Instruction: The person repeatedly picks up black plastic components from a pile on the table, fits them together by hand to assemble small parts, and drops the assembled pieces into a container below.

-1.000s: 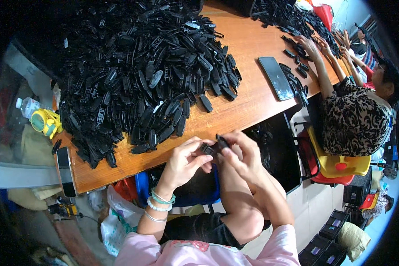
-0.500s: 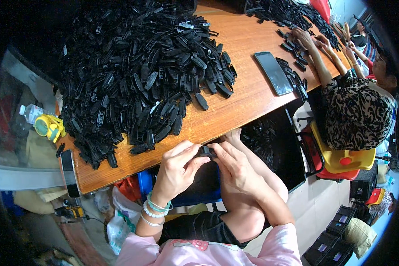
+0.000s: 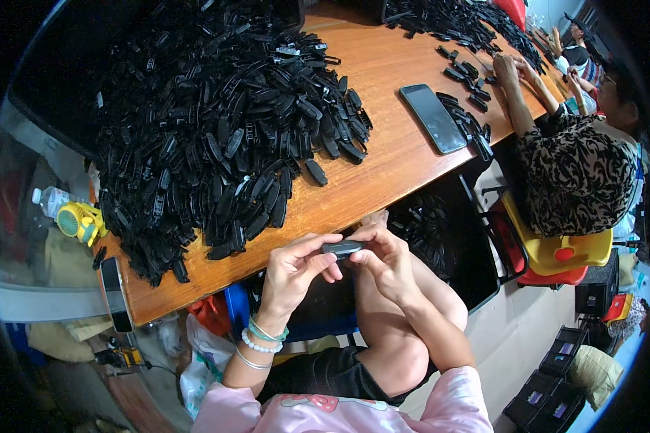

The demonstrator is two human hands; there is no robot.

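Observation:
Between my two hands, just off the table's front edge, is a small black oval plastic piece (image 3: 341, 248). My left hand (image 3: 300, 263) pinches its left end between thumb and fingers. At the other end, the thumb and fingers of my right hand (image 3: 383, 261) hold it too. The piece's smooth, rounded side shows. A large heap of similar black plastic pieces (image 3: 217, 137) covers the left part of the wooden table (image 3: 361, 191). One loose black piece (image 3: 315, 172) lies at the heap's right edge.
A dark phone (image 3: 433, 119) lies on the table at right, beside more black pieces (image 3: 467, 130). Another phone (image 3: 115, 294) rests at the left corner, near a yellow fan (image 3: 79, 220). Below the table is a black bin (image 3: 430, 224) holding pieces. A co-worker (image 3: 578, 169) sits at right.
The black piece has been turned, so its smooth oval side now shows. My fingers have shifted along it, with both hands still on it. The view has moved slightly.

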